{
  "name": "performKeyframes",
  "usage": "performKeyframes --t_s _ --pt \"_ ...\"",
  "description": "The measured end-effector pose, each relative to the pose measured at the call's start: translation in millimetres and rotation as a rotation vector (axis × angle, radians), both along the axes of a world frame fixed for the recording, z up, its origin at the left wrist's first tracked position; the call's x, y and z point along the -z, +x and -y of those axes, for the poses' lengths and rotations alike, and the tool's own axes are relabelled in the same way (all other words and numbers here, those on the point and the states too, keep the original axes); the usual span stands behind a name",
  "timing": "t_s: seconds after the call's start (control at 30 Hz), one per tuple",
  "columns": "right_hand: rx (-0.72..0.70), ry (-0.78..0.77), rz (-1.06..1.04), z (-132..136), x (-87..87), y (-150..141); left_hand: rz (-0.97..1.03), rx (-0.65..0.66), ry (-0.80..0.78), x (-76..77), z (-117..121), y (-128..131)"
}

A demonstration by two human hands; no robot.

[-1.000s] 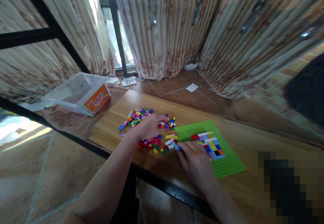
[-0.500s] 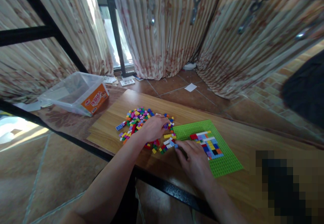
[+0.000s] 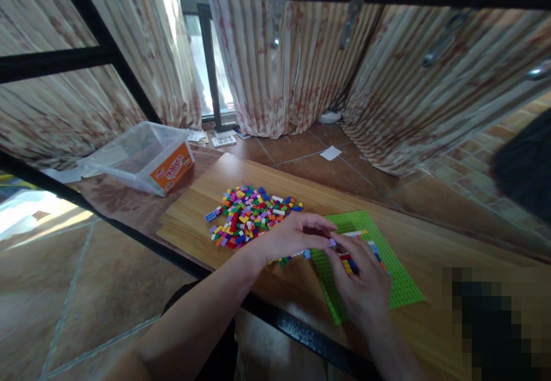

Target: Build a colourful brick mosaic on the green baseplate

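Above the green baseplate (image 3: 400,280), my left hand (image 3: 293,237) and my right hand (image 3: 365,280) meet at their fingertips. A small light purple brick (image 3: 332,243) is pinched there, with the thumbs and fingers of both hands closed about it. Beneath my right hand, a patch of joined bricks (image 3: 373,247) in several colours sits on the baseplate, partly covered by my fingers. A pile of loose bricks (image 3: 253,212) spreads to the left of the baseplate. One light blue brick (image 3: 306,253) lies just below my left hand.
The wooden board (image 3: 193,209) carries the bricks and baseplate. Beyond its left end stands a clear plastic bin (image 3: 133,166) with an orange label. A black bar (image 3: 297,326) runs along the near edge. Curtains (image 3: 267,71) hang behind.
My left hand has moved right, from the pile to the baseplate. My right hand has let go of the light blue brick and shifted right over the joined bricks. The view swung slightly.
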State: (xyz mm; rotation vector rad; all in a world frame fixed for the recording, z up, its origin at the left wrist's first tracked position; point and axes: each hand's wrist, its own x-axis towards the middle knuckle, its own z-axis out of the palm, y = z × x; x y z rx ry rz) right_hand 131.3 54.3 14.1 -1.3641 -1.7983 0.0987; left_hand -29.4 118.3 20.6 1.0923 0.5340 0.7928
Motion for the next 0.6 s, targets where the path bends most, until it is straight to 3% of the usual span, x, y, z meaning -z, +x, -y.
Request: performKeyframes --t_s 0.2,0.43,0.6 --pt "0.011 0.02 0.045 -1 -1.3 3 0.026 0.039 -0.072 -1.1 -1 0" --pt "0.059 -0.037 0.035 2 -6.5 9 -0.003 0.064 -0.035 -0.9 -2 -1" --pt "0.211 -0.093 0.007 -1 -10.3 33 -0.088 -0.068 0.007 -2.9 -6 -5"
